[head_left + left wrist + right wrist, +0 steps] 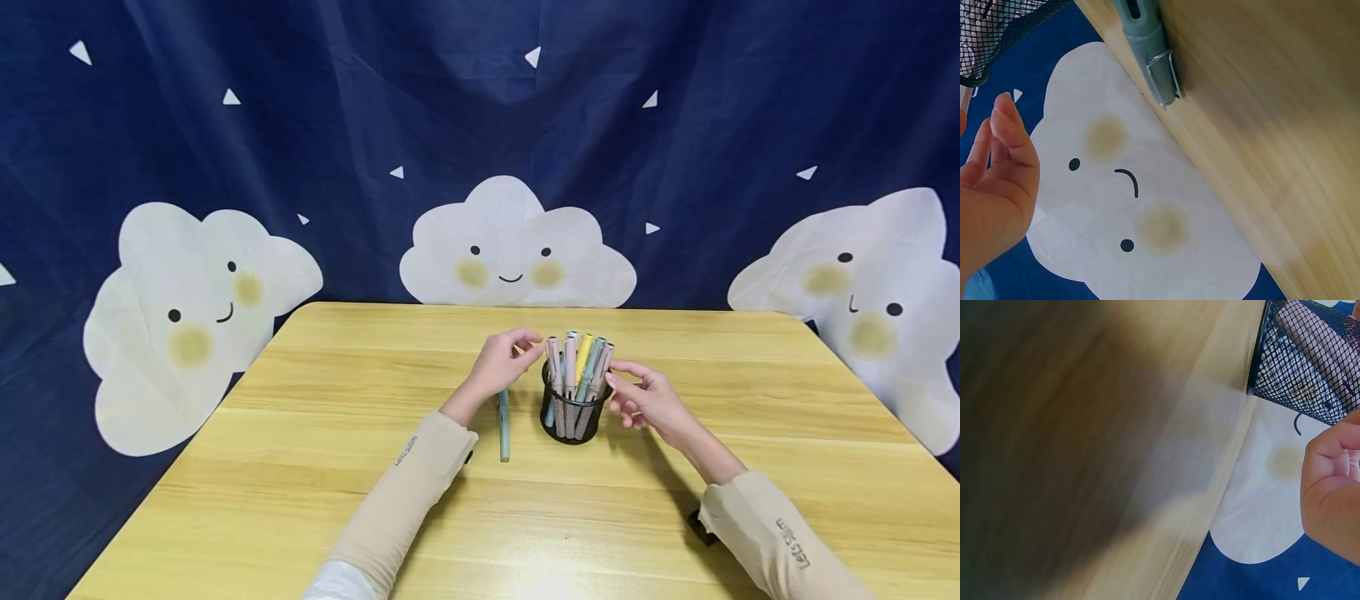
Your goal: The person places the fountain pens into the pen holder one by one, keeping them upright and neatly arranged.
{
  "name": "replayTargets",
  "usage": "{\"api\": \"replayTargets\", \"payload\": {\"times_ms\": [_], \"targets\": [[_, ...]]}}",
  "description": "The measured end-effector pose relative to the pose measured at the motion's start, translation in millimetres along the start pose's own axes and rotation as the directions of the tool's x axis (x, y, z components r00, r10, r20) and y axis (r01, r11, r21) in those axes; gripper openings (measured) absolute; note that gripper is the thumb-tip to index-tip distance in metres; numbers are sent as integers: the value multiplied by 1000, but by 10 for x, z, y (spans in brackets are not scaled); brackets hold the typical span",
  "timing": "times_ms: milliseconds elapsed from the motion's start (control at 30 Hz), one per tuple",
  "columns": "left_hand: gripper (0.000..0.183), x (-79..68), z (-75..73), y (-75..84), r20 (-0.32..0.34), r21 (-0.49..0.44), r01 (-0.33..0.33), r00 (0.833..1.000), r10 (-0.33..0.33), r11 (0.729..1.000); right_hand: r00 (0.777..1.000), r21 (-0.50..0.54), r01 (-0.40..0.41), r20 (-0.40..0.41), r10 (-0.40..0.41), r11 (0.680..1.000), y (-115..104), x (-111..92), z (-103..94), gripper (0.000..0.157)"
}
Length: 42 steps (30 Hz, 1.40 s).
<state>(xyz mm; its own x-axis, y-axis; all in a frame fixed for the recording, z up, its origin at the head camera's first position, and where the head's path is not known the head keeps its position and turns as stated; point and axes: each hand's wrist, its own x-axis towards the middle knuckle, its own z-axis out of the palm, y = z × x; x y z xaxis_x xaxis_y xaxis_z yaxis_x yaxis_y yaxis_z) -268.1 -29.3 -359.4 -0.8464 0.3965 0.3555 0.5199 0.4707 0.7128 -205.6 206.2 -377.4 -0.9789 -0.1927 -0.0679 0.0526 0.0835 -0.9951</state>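
A black mesh pen holder [572, 417] stands upright on the table, filled with several pens [582, 362] in pale pink, yellow, green and blue. My left hand [504, 362] hovers at the holder's left, fingers loosely bent with the tips close to the pink pens; in the left wrist view this hand [1000, 175] shows nothing clearly gripped. Under it, a green pen [504, 429] lies on the table, its cap and metal clip seen close in the left wrist view. My right hand [648, 400] holds the holder's right rim between thumb and forefinger, the other fingers curled.
The wooden table [300, 500] has its far edge against a dark blue curtain [465, 100] printed with smiling white clouds and small white triangles. Both forearms wear beige sleeves [405, 500], with a small dark device [702, 529] under the right wrist.
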Motion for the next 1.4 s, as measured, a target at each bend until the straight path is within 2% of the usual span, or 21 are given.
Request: {"api": "replayTargets", "payload": {"times_ms": [433, 600, 767, 967, 1267, 1400], "targets": [[24, -22, -23, -128, 31, 36, 50, 998, -51, 998, 1000, -4, 1, 1, -1, 1000, 9, 3, -12, 53], [27, -37, -51, -174, 56, 30, 97, 994, -99, 995, 1000, -2, -5, 2, 5, 1000, 14, 4, -14, 53], [28, -40, -83, -209, 55, 67, 136, 989, -140, 988, 1000, 0, -4, 0, 4, 1000, 10, 3, -16, 53], [27, -47, -121, -251, 55, 113, 150, 986, -157, 982, 1000, -4, 3, 2, -3, 1000, 5, 4, -17, 52], [25, -82, -168, -301, 92, 160, 193, 973, -210, 968, 1000, 2, 1, 4, -1, 1000, 20, 8, -15, 53], [25, -101, -186, -332, 97, 170, 190, 973, -208, 967, 1000, 1, 7, 6, -7, 1000, 29, 11, -17, 54]]}}
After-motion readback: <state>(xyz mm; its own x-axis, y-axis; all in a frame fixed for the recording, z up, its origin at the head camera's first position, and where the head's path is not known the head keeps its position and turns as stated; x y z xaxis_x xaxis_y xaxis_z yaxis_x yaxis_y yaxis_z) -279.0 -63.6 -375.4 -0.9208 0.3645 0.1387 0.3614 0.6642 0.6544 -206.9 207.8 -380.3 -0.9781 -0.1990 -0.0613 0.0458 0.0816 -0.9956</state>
